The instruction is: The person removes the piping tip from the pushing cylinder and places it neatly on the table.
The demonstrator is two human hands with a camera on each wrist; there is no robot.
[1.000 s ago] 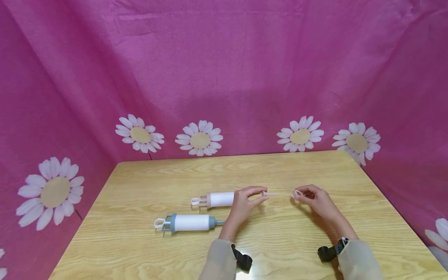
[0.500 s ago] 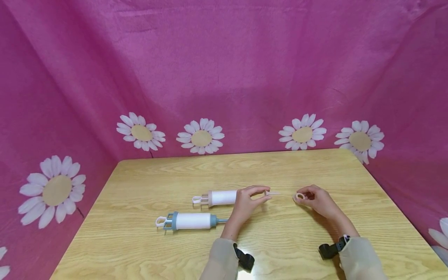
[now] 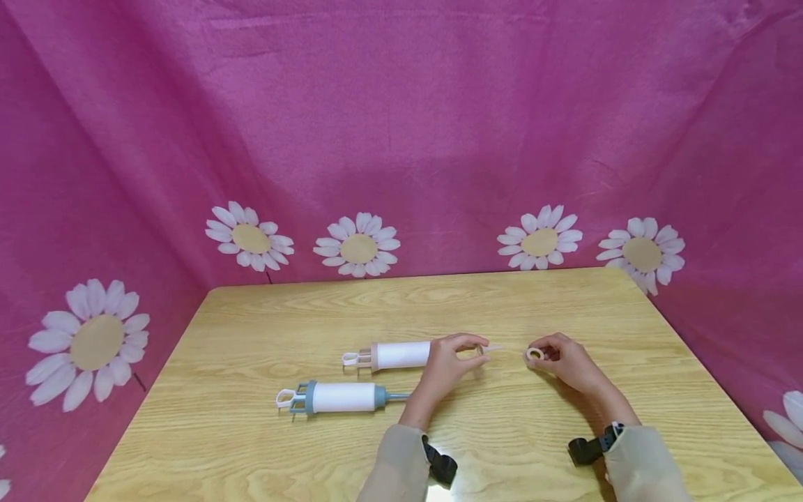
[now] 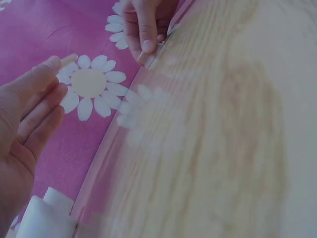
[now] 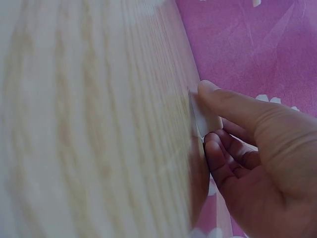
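Observation:
My left hand [image 3: 447, 360] pinches a small beige nozzle [image 3: 491, 348] between thumb and fingertips, its thin tip pointing right. In the left wrist view the same nozzle [image 4: 68, 60] pokes out past the thumb. Across a short gap, my right hand [image 3: 569, 364] holds a beige ring [image 3: 528, 354] by its edge, the hole facing the head camera. The right wrist view has the ring [image 5: 207, 118] edge-on between thumb and fingers, close over the table. Behind my left hand lies a large syringe [image 3: 401, 355] with a white barrel and beige collar, its right end hidden.
Nearer me on the wooden table [image 3: 301, 460] lies a second large syringe [image 3: 343, 397] with blue-grey ends, its tip reaching my left forearm. A pink daisy-print curtain [image 3: 439, 139] rises behind the table and along its sides.
My left hand has shifted slightly right with the nozzle. My right hand has turned the ring so that its hole shows more fully. Both syringes stay put.

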